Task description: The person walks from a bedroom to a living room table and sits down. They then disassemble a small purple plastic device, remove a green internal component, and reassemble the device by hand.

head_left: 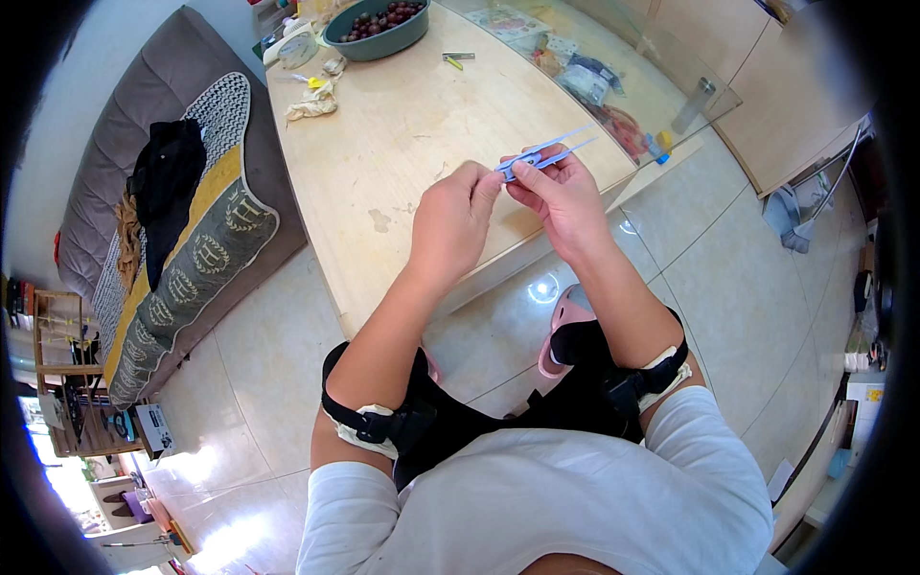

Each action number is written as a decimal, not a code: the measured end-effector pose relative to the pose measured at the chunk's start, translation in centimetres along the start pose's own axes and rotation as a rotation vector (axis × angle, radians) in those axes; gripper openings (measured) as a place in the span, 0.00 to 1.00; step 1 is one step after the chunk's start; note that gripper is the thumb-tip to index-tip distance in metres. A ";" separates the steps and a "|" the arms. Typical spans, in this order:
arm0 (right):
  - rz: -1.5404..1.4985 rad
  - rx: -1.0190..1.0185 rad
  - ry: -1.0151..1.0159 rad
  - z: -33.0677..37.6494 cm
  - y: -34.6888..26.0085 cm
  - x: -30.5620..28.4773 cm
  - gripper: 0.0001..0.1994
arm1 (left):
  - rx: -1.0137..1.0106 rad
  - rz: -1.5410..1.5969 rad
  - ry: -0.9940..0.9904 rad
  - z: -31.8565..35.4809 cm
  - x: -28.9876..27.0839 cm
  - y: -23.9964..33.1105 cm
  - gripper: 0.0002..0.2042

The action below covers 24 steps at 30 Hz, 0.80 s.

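Over the right front part of the pale wooden table (364,153), I hold up a light-blue slim piece with two long thin prongs (565,144). Its kind cannot be made out for sure. The prongs point away to the right, slightly apart. My right hand (570,206) is closed on its middle, thumb on top and fingers beneath. With thumb and fingertips pinched together, my left hand (450,220) grips its near left end. Fingers hide part of the piece.
Toward the far edge stands a green-grey bowl (383,43) of dark round fruit. Crumpled cream cloth (314,102), a tape roll (295,50) and a small yellow-green item (453,63) lie on the table. A glass panel (709,96) rises at right. A grey sofa (115,96) stands left.
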State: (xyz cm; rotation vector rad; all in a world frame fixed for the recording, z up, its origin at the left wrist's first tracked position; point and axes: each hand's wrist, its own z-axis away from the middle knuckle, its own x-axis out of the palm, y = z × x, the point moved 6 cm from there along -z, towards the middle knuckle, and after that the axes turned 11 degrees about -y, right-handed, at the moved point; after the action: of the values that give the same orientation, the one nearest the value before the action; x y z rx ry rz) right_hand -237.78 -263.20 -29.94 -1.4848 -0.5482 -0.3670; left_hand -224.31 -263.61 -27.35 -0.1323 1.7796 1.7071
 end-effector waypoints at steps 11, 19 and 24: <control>0.016 0.021 0.020 -0.3 0.6 -0.3 0.09 | -0.073 0.353 -0.035 -1.2 0.9 -1.4 0.15; -0.041 0.007 0.044 -0.3 0.4 -0.6 0.10 | -0.091 0.013 -0.035 -1.1 -2.3 -0.4 0.15; -0.061 0.029 0.049 -0.4 0.8 -1.2 0.09 | -0.050 -0.702 0.096 -1.7 -5.1 -1.7 0.09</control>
State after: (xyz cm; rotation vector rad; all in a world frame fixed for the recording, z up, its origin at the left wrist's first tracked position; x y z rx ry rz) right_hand -238.24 -263.71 -31.26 -1.4295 -0.5584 -0.4400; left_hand -220.12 -267.22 -26.32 -0.7739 1.4994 1.2403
